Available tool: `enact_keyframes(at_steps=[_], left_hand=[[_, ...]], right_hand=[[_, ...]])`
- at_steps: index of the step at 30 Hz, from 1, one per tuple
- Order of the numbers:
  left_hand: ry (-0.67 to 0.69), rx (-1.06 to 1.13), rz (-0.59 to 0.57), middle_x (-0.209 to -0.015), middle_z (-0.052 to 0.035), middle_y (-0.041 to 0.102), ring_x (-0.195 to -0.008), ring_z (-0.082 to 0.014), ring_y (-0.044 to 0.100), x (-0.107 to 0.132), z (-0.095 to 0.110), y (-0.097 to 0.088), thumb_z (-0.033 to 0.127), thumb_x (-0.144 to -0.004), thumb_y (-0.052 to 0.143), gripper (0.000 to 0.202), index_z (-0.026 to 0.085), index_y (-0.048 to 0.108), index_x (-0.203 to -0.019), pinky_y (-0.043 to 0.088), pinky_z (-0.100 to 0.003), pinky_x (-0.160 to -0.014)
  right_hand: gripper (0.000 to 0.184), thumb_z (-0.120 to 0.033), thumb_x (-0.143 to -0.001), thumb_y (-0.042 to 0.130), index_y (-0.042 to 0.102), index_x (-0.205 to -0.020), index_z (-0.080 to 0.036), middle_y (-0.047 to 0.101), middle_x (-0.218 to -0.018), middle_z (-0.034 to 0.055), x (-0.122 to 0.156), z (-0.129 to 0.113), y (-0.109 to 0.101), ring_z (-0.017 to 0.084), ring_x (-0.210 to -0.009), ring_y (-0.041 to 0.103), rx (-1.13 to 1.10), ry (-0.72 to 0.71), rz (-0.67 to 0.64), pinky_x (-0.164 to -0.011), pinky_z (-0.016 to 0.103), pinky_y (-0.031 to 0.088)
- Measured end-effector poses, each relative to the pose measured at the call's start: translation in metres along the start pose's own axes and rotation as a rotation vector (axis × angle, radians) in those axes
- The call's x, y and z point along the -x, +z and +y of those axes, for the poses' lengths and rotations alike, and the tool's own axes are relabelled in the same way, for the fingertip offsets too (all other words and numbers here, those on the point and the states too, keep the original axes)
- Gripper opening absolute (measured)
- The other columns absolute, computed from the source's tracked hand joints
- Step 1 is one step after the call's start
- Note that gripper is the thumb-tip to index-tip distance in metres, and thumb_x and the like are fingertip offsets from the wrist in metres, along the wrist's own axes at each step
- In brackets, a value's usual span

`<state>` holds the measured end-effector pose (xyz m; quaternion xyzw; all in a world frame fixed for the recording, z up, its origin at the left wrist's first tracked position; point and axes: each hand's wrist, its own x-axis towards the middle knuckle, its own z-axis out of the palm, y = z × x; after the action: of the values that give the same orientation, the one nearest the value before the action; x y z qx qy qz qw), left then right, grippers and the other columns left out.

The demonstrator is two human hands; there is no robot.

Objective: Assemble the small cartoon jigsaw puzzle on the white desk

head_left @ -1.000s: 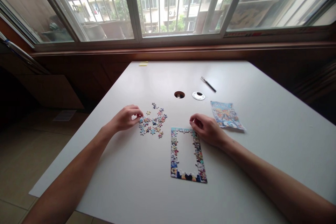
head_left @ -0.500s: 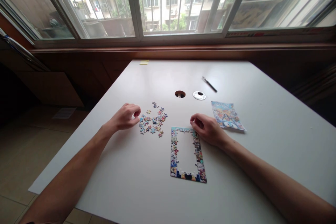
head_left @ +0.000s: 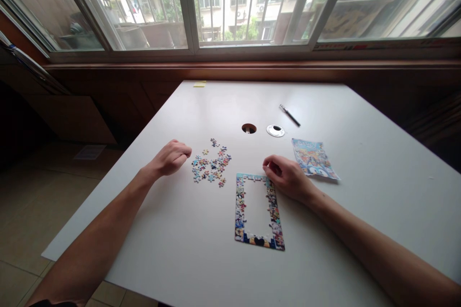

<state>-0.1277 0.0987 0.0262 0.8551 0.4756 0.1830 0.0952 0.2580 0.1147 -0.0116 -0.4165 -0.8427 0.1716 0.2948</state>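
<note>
A half-built jigsaw frame (head_left: 258, 211), a colourful border with a bare middle, lies flat on the white table (head_left: 223, 259). A heap of loose puzzle pieces (head_left: 212, 163) is spread to its upper left. My left hand (head_left: 169, 158) rests just left of the heap with its fingers curled in; whether it holds a piece is hidden. At the frame's top right corner rests my right hand (head_left: 286, 176), its fingers bent and pinched together at the edge.
A printed picture sheet (head_left: 314, 158) lies right of my right hand. Further back are a round cable hole (head_left: 248, 128), its loose cap (head_left: 275, 130) and a pen (head_left: 290, 115). A yellow note (head_left: 199, 84) sits at the far edge, under the window.
My left hand has drawn back a little from the heap of pieces and curled tighter. The right hand stays at the frame's corner.
</note>
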Motion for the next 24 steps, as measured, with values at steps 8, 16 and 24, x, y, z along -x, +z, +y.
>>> enact_keyframes(at_steps=[8, 16, 24], left_hand=[[-0.003, 0.034, -0.028, -0.057, 0.0001, 0.050, -0.055, -0.0160, 0.039, 0.0000, -0.0001, 0.0001, 0.012, -0.074, 0.038, 0.021, 0.020, 0.048, -0.058, 0.038, -0.031, -0.072], [0.003, 0.056, -0.040, -0.056, -0.0005, 0.049, -0.054, -0.0165, 0.040, -0.0003, -0.0002, 0.0006, 0.014, -0.074, 0.038, 0.020, 0.020, 0.046, -0.057, 0.038, -0.031, -0.069], [0.002, 0.085, -0.052, -0.054, 0.0001, 0.045, -0.053, -0.0160, 0.038, -0.0004, 0.0005, 0.0002, 0.013, -0.072, 0.038, 0.018, 0.020, 0.043, -0.056, 0.037, -0.031, -0.068]], right_hand=[[0.006, -0.022, -0.090, 0.053, 0.059, -0.089, -0.020, 0.056, -0.069, -0.0001, 0.0007, 0.0008, 0.0007, 0.014, -0.061, 0.051, 0.001, 0.007, -0.009, -0.061, 0.028, 0.041], [0.008, -0.021, -0.089, 0.052, 0.060, -0.089, -0.020, 0.056, -0.068, 0.0003, 0.0000, 0.0008, 0.0007, 0.015, -0.061, 0.052, 0.016, -0.004, 0.002, -0.061, 0.028, 0.041], [0.007, -0.020, -0.089, 0.053, 0.059, -0.089, -0.020, 0.055, -0.070, -0.0002, 0.0003, 0.0021, 0.0009, 0.014, -0.062, 0.051, 0.007, 0.002, -0.007, -0.061, 0.028, 0.040]])
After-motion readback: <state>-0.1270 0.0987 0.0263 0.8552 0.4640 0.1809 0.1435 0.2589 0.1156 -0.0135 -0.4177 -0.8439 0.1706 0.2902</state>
